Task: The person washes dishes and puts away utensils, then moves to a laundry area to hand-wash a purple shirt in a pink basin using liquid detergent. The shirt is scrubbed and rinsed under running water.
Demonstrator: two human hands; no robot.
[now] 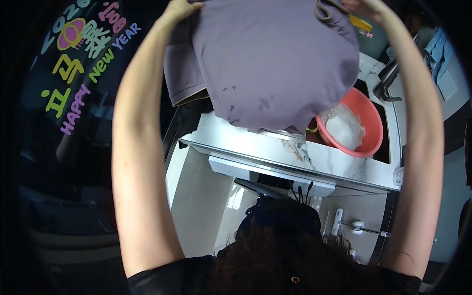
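Observation:
A mauve-grey garment [273, 62] hangs spread out between my raised hands, above the counter. Dark damp spots mark its lower part and right side. Its left corner is pinched in my left hand [182, 9], thumb on top. A sleeve-like flap [184, 77] with a pale inner edge droops below that hand. My right hand [365, 8] grips the upper right edge near a narrow fabric loop [323, 11]; the frame's top cuts off part of this hand. Below the garment's right side, a coral plastic basin [374, 121] holds a bundled white item [343, 127].
The basin sits over a dark sink [385, 147] set in a white marble-patterned counter [250, 140]. A dark faucet [387, 79] rises at the right. Dark glass with colourful writing [88, 70] fills the left. A white-headed pole [363, 228] lies lower right; light-blue cloth [437, 51] hangs beyond my right arm.

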